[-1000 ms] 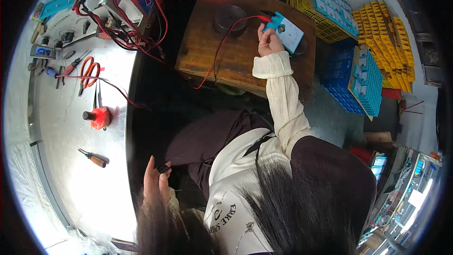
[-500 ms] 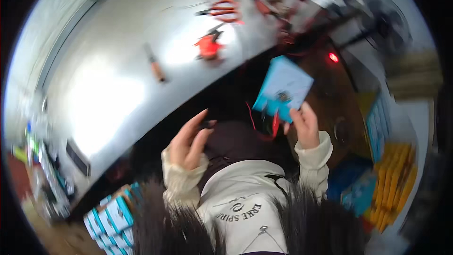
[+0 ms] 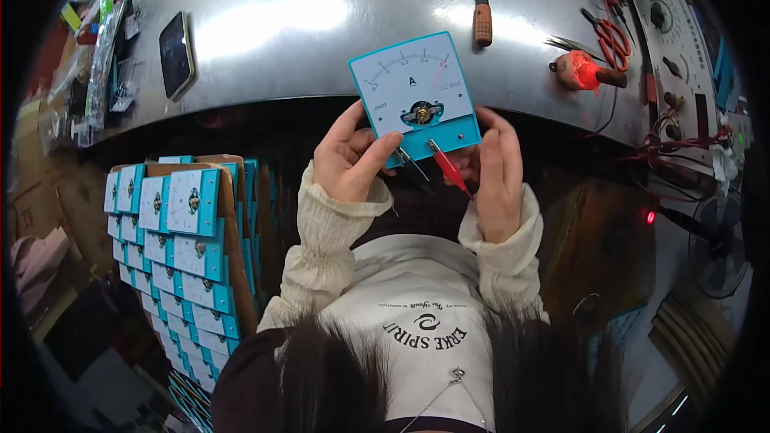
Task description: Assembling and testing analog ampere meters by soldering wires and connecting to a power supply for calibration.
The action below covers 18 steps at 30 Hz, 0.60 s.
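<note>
A teal ammeter with a white dial faces up between my hands, tilted slightly. My left hand grips its lower left corner, the thumb lying on the front by a dark clip at the lower edge. A red alligator clip sits on the metal terminal to the right of it. My right hand is closed around the meter's lower right edge, with some fingers hidden behind it.
Stacked teal meters stand at left beside cardboard. On the metal bench lie a phone, a screwdriver, red-handled scissors and a red-lit object. A knobbed instrument with cables and a fan are at right.
The view has swung toward the right. My left hand, earlier apart with a small dark piece, now grips the meter too. The meter has come between both hands, dial up.
</note>
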{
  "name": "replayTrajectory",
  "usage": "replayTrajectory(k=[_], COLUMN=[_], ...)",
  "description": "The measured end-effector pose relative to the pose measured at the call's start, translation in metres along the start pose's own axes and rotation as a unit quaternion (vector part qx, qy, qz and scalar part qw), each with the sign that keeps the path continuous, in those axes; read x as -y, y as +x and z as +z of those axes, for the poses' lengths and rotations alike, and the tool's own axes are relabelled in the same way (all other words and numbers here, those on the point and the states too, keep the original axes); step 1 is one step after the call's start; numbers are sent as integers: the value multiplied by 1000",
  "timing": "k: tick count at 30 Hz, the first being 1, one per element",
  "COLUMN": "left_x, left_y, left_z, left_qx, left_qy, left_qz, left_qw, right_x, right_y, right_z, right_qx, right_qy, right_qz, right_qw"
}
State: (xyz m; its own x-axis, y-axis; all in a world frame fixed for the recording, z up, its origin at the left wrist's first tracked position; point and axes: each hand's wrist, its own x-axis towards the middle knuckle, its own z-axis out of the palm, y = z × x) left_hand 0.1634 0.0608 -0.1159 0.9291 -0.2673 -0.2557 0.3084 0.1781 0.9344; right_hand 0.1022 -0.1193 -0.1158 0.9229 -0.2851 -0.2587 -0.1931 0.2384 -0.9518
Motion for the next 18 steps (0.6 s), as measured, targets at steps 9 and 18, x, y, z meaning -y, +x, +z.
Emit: replayTrajectory(k=[9, 18], left_x=[6, 4], left_y=[12, 5], left_z=[18, 44], left_qx=[76, 96], left_qy=[73, 76], left_qz=[-20, -38], left_qw=[994, 992], right_x=[-13, -4], right_y=[-43, -52], right_z=[-25, -46], right_qx=[-17, -58], right_qy=[-45, -152], right_qz=[-35, -116], right_qw=[998, 980])
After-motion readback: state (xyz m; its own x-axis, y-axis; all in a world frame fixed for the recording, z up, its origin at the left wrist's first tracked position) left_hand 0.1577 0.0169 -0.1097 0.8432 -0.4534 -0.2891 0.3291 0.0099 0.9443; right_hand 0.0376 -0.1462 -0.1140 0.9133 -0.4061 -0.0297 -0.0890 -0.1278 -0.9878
